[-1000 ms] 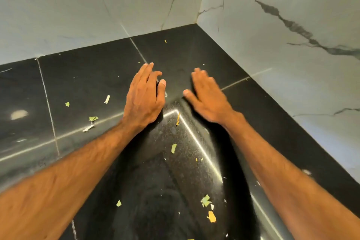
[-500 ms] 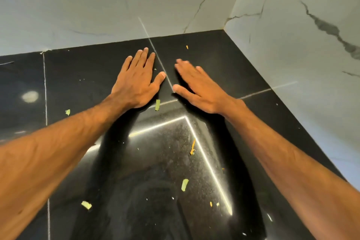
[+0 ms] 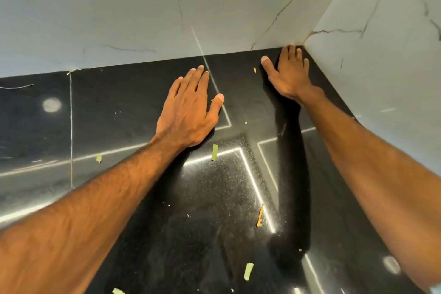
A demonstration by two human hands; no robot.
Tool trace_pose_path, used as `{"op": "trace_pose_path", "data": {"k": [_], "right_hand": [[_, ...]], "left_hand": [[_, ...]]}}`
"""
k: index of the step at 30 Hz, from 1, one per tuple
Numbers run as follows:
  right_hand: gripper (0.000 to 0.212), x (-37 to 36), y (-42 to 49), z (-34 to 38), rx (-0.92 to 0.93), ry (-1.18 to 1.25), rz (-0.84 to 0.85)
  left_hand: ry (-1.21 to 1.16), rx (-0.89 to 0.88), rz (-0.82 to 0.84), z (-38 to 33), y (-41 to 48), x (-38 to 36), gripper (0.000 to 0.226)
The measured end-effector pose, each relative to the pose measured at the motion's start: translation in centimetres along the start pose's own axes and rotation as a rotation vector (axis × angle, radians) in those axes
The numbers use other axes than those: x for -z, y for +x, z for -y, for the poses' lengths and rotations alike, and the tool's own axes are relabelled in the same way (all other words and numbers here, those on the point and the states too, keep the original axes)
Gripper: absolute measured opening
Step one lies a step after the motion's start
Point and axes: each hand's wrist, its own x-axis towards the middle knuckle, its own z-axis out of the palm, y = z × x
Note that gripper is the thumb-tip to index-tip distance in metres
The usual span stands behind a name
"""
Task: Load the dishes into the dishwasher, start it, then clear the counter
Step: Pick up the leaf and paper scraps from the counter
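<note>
- Well left of the wall corner point(image 3: 304, 43): small green scrap point(image 3: 98, 158) lying on the black counter point(image 3: 114, 107).
- Left of the corner, a fair way out: left hand point(image 3: 188, 112) flat on the stone, palm down, fingers straight and together, grasping nothing.
- Just nearer the camera than that hand: long green scrap point(image 3: 214, 152), loose.
- Far out from the corner, toward the camera: pale green scrap point(image 3: 248, 271) and orange strip point(image 3: 260, 216).
- Right in the corner: right hand point(image 3: 290, 74) pressed flat, fingertips against the foot of the wall, thumb splayed, nothing held.
- Looks like the counter-clearing step; no dishes or dishwasher in view.
- Next, probably: draw both palms out from the corner with even pressure, herding the scraps together without riding over the thin ones.
</note>
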Motion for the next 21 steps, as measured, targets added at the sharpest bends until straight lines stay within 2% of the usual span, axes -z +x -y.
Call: {"op": "trace_pose_path", "data": {"k": [1, 4, 6, 8, 10, 11, 13, 17, 21], "right_hand": [[0.084, -0.3, -1.3, 0.3, 0.092, -0.003, 0.009], [0.063, -0.9, -5.8, 1.1, 0.529, 0.105, 0.081], [0.053, -0.9, -6.8, 1.0, 0.681, 0.232, 0.072], [0.051, -0.8, -5.8, 0.8, 0.600, 0.309, -0.005], [0.058, -1.0, -4.7, 0.9, 0.496, 0.218, 0.000], [0.061, -1.3, -4.8, 1.4, 0.505, 0.139, 0.017], [0.063, -2.1, -6.5, 3.3, 0.617, 0.058, 0.053], [0.059, -2.9, -13.7, 6.5, 0.882, 0.044, 0.106], [0.061, -3.9, -19.7, 6.9, 0.900, 0.054, 0.110]], "left_hand": [[0.002, 0.004, -0.006, 0.0, 0.2, 0.0, 0.068], [0.003, 0.011, -0.022, -0.1, 0.6, -0.1, 0.066], [0.000, 0.011, -0.028, -0.1, 0.6, -0.1, 0.064], [-0.010, 0.009, -0.031, -0.1, 0.6, 0.0, 0.063], [-0.027, 0.010, -0.034, -0.2, 0.5, 0.1, 0.061], [-0.043, 0.014, -0.032, -0.3, 0.5, 0.2, 0.061], [-0.086, 0.035, -0.035, -0.4, 0.4, 0.3, 0.060], [-0.248, 0.092, -0.033, -0.6, 0.2, 0.9, 0.060], [-0.371, 0.094, -0.023, -0.9, -0.4, 1.8, 0.056]]}}
